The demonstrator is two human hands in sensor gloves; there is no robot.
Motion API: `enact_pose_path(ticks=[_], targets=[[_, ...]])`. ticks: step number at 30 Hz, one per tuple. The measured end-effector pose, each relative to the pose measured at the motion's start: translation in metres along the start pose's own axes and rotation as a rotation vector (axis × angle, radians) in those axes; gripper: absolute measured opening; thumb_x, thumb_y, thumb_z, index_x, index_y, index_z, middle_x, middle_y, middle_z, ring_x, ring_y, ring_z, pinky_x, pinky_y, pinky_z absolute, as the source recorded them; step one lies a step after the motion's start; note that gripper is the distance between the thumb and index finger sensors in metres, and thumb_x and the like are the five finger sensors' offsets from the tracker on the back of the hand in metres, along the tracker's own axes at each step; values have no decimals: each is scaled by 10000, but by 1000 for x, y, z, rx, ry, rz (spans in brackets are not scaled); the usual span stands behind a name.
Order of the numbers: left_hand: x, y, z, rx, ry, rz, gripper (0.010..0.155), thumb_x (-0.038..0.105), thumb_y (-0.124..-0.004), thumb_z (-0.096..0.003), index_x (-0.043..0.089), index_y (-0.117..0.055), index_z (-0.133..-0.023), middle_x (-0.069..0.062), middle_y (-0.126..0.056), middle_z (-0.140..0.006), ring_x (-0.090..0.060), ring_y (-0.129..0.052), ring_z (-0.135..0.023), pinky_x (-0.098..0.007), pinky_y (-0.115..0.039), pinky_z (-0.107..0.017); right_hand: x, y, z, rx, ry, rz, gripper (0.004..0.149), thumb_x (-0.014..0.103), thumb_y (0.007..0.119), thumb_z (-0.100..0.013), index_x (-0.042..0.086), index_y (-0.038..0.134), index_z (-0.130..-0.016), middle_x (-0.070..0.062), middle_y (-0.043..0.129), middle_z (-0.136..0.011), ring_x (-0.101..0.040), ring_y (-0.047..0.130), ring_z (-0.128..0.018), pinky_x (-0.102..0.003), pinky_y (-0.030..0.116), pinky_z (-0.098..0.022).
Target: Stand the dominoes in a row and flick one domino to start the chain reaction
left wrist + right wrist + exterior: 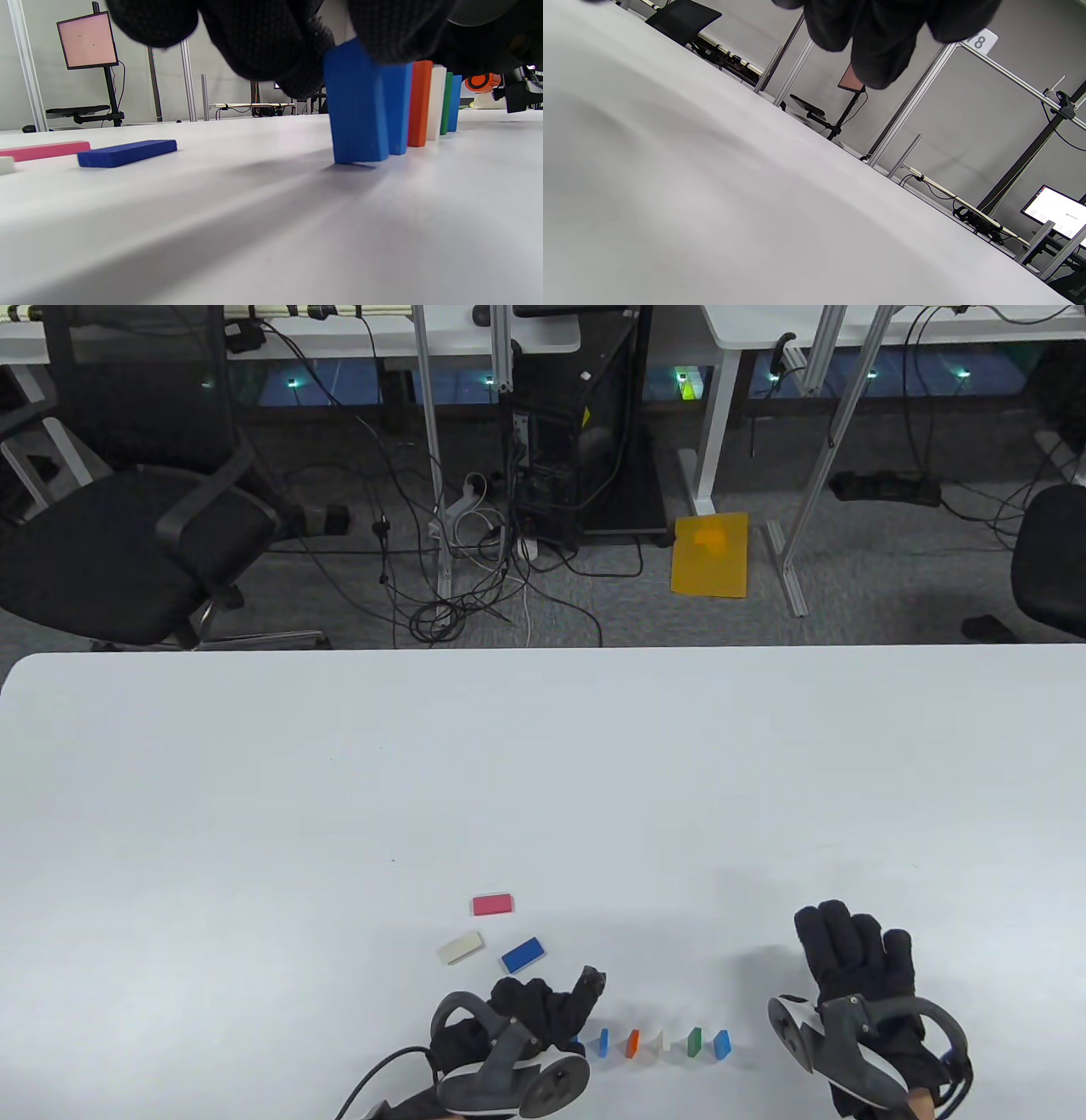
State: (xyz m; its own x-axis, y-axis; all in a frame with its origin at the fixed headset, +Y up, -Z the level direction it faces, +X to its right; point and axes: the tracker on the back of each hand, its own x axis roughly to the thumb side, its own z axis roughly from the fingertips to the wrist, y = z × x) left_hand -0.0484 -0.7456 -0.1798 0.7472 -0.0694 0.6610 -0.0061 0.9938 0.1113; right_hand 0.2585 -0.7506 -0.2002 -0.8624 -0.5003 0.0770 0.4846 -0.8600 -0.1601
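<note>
You have six dominoes standing in row right of your left hand [543, 1014]: nearest blue domino [356, 110] under your fingertips, then second blue [603, 1042], orange [632, 1043], white [664, 1042], green [695, 1042], far blue [721, 1044]. Three dominoes lie flat ahead of that hand: pink [493, 904], cream [460, 948], dark blue [522, 954]. Total nine dominoes. Two gloved hands on table [339, 780], right hand [857, 967] past row's far end.

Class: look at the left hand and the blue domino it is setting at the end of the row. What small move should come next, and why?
Probably ease the left hand off the nearest blue domino, once it stands square. It leans slightly under the fingers, and three dominoes lie flat nearby.
</note>
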Motion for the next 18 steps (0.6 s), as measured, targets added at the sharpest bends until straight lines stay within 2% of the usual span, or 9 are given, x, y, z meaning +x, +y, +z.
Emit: enact_pose_path(ticks=[18], targets=[[1, 0, 2, 8, -6, -21, 794, 549, -775, -340, 188, -622, -1031, 156, -941, -780, -19, -971, -533, -362, -827, -494, 1, -1, 1, -8, -12, 9, 998, 599, 572, -289, 61, 249, -1065, -246, 415, -1130, -487, 686, -979, -677, 507, -670]])
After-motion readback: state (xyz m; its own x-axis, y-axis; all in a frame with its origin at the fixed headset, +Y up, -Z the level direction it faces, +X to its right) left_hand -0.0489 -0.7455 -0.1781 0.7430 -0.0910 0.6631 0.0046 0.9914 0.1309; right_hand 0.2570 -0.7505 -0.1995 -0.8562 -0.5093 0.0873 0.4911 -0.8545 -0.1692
